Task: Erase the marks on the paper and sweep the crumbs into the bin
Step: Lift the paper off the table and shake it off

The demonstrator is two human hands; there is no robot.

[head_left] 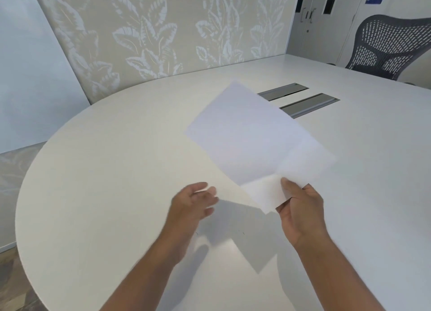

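The white table (105,182) spreads out beneath and beyond both of your hands, and it is the biggest thing in front of you; a mesh chair (391,46) stands at its far edge, well beyond your fingertips. The paper (251,135) is off the table, lifted and tilted, fanning up and away from your right hand (300,215), which pinches its near corner with the thumb on top and the curled fingers underneath. The side you can see looks blank, so I judge the erasing done, though faint marks could be lost in the glare and the underside is hidden. Your left hand (193,203) hovers just beside that corner, apart from the sheet, fingers loosely spread and holding nothing; it is blurred, so I cannot say more. In the paper's shadow, below and between your two hands, lie a couple of tiny dark specks (243,233), possibly crumbs but too small to be sure. No eraser and no bin show anywhere in view, so the sweeping into the bin looks like the part left to do.
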